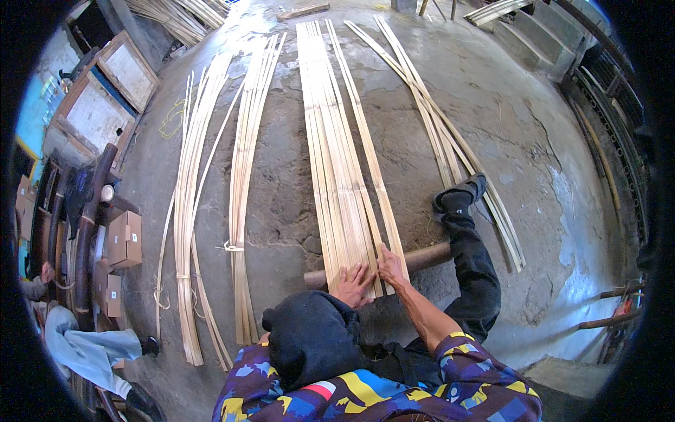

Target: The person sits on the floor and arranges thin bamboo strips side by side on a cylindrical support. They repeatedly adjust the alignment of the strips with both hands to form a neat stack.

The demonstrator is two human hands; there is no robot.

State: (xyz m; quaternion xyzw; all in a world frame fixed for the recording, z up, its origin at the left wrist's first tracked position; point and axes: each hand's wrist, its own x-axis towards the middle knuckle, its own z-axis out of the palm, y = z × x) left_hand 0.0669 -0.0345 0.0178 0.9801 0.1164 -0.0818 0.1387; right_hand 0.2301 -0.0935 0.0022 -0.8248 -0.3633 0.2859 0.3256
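Long, pale bamboo strips (329,141) lie side by side in front of me, their near ends resting across a round brown pole (429,257). My left hand (353,285) is spread flat over the near ends, fingers apart, pressing on the strips. Just right of it, my right hand (391,269) is closed, its fingers curled round the near part of a bamboo strip at the group's right edge. A separate strip (365,133) runs along the right side of the group, close to that hand; its near end passes beside my right wrist.
Two tied bamboo bundles (200,162) (246,155) lie to the left. Crossed strips (429,105) lie to the right, against my shoe (460,193). Cardboard boxes (124,239) and another person's legs (88,344) are at the left. Concrete steps (534,35) stand far right.
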